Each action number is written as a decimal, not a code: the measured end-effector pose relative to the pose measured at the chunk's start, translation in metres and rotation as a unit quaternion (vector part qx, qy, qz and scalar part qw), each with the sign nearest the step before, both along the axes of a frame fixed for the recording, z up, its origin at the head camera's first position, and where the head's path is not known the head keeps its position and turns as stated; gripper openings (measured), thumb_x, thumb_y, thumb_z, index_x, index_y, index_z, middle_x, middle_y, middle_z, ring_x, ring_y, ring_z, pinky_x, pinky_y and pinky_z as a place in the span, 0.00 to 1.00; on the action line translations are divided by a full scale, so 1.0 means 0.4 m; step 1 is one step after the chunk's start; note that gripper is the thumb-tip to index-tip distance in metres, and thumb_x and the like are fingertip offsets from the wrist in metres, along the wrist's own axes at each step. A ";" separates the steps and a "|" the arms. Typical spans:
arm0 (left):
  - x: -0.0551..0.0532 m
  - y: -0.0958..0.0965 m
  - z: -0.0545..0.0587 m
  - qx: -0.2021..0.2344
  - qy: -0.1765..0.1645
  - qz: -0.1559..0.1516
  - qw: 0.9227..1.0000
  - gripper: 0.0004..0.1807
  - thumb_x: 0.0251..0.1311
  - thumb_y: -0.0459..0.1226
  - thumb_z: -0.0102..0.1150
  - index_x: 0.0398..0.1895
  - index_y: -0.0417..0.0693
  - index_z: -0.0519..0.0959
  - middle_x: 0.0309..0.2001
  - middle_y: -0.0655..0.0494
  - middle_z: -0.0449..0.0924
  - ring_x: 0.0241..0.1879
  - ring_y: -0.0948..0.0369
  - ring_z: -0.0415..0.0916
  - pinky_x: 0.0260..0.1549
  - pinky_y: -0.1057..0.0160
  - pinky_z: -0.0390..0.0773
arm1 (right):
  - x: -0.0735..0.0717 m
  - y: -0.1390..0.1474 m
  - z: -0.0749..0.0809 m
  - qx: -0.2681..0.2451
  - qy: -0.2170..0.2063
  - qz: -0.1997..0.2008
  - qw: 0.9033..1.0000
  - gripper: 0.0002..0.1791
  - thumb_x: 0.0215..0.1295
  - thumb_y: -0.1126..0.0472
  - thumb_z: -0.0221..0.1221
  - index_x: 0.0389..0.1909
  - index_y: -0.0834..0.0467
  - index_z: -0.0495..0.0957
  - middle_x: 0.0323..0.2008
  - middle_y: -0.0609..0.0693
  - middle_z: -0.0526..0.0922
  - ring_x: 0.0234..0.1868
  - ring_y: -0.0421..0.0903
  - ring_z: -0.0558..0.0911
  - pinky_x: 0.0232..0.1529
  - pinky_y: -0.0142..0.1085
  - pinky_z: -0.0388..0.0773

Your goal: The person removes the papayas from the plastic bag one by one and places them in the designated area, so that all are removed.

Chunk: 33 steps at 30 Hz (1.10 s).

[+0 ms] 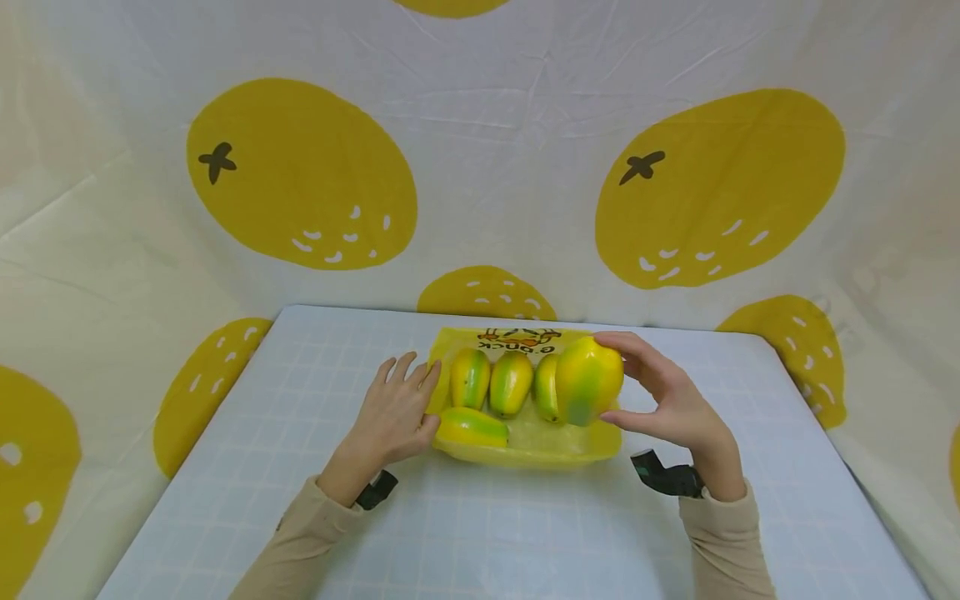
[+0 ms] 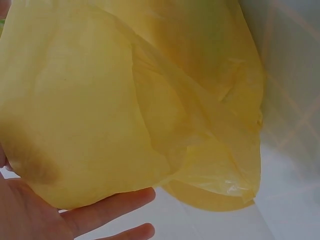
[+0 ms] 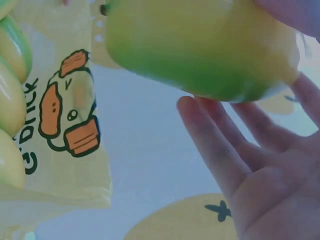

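At the left, the left hand (image 1: pixel 397 412) has its fingers spread and fairly straight, touching the left edge of a yellow bag (image 1: pixel 558 440) on the bench (image 1: pixel 487 533); whether they pinch any plastic is hard to tell. Inside, one mango (image 1: pixel 471 427) lies crosswise at near left, with three mangoes (image 1: pixel 511 383) in a row beyond. Over the bag's right part, the right hand (image 1: pixel 678 404) grips another mango (image 1: pixel 589 379) between thumb and fingers.
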<state>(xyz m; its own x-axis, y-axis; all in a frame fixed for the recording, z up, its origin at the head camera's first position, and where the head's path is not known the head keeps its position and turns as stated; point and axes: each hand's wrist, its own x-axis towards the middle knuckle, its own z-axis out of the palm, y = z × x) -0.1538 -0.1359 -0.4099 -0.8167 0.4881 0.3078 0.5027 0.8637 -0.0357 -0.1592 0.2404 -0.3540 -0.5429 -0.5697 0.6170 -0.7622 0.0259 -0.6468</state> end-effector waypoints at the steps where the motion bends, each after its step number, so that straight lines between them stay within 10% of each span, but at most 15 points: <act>1: 0.000 0.000 0.000 0.001 0.000 0.000 1.000 0.34 0.53 0.41 0.51 0.67 0.39 0.72 0.58 0.45 0.77 0.65 0.42 0.64 0.64 0.39 0.61 | 0.000 0.003 -0.002 -0.016 0.001 0.004 1.000 0.52 0.31 0.87 0.70 0.66 0.77 0.61 0.65 0.63 0.67 0.61 0.49 0.73 0.62 0.33 0.72; 24: 0.001 0.005 -0.009 0.054 -0.020 0.012 0.998 0.34 0.54 0.38 0.51 0.68 0.39 0.71 0.59 0.44 0.77 0.67 0.41 0.62 0.65 0.40 0.59 | -0.035 0.090 -0.053 -0.269 -0.053 -0.037 0.961 0.45 0.51 0.85 0.57 0.72 0.68 0.53 0.61 0.63 0.69 0.53 0.54 0.74 0.59 0.37 0.75; 33: 0.004 0.006 -0.005 0.056 -0.019 0.009 0.998 0.34 0.54 0.38 0.51 0.68 0.38 0.71 0.59 0.44 0.77 0.67 0.40 0.62 0.65 0.39 0.60 | -0.078 0.133 -0.117 -0.336 -0.115 -0.133 0.925 0.42 0.55 0.87 0.53 0.72 0.64 0.56 0.65 0.61 0.65 0.58 0.53 0.71 0.60 0.34 0.74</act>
<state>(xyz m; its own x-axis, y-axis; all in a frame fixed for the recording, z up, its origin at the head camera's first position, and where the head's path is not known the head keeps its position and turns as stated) -0.1522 -0.1333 -0.4120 -0.8375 0.4372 0.3278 0.4861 0.8701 0.0815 -0.1904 0.2937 -0.4009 -0.7704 0.0744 0.6332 -0.6263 -0.2743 -0.7298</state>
